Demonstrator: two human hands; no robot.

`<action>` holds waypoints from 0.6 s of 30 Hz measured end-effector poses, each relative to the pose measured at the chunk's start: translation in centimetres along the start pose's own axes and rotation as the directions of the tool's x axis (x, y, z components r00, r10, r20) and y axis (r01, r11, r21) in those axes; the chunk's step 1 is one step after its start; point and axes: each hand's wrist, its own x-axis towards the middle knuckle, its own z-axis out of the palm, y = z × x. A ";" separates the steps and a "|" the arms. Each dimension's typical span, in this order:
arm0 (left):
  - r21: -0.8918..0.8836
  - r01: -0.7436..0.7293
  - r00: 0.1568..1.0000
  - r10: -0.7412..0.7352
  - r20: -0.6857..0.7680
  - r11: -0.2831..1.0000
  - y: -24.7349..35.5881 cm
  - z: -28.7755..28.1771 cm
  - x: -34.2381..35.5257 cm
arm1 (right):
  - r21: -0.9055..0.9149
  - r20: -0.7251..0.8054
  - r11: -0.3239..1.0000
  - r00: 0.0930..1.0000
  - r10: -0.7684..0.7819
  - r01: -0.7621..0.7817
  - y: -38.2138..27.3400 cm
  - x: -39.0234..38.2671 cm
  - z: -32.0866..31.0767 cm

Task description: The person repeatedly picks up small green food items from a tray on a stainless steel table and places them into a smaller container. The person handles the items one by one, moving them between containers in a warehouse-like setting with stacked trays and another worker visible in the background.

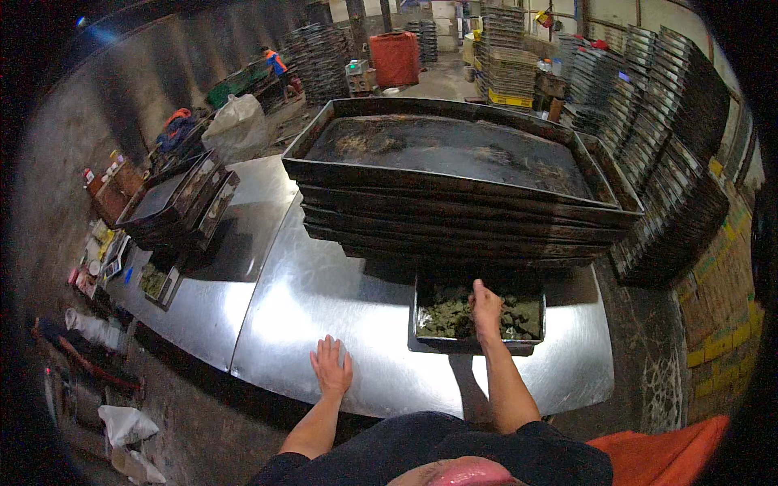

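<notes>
Metal table [279, 332], 1 stack of large dark pans [454, 215], 1 smaller tray [476, 347].
The stack stands toward the surface's far edge; the tray sits just in front, toward the near right corner, with a strip of metal to the right edge and a wider stretch leftward. In it lie green-brown lumps [445, 320]; over them is the right hand [487, 314], fingers partly hidden, so I cannot tell whether it pinches any. The left hand [331, 371] is spread near the near edge.

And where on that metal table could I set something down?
Bare metal lies between the table seam and the left hand, and between that hand and the small tray. It's crowded around the tray stack and under the right hand.
</notes>
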 end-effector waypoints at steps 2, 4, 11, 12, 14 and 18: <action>-0.006 0.007 1.000 -0.007 0.015 1.000 0.1 -0.1 0.1 | -0.060 0.093 0.996 0.993 -0.066 0.072 0.1 -0.2 -0.3; 0.008 0.019 1.000 -0.019 0.000 1.000 -0.4 -0.2 -0.2 | 0.041 0.156 0.997 0.986 0.057 -0.064 -1.9 -1.4 0.0; -0.005 0.010 1.000 -0.010 -0.010 1.000 0.0 0.4 0.2 | -0.124 0.195 0.992 0.980 0.036 -0.012 1.5 -1.1 -0.4; -0.004 0.012 1.000 -0.012 -0.015 1.000 -0.2 0.4 0.1 | -0.064 0.182 0.995 0.980 0.085 -0.074 -1.4 -2.6 0.3; -0.004 0.014 1.000 -0.014 -0.024 1.000 -0.3 0.3 0.0 | -0.148 0.188 0.988 0.982 -0.026 0.054 1.0 -1.4 0.4; -0.027 0.020 1.000 -0.021 -0.010 0.999 0.2 -0.3 0.0 | -0.255 0.180 0.965 0.983 -0.023 0.069 1.1 -1.1 0.1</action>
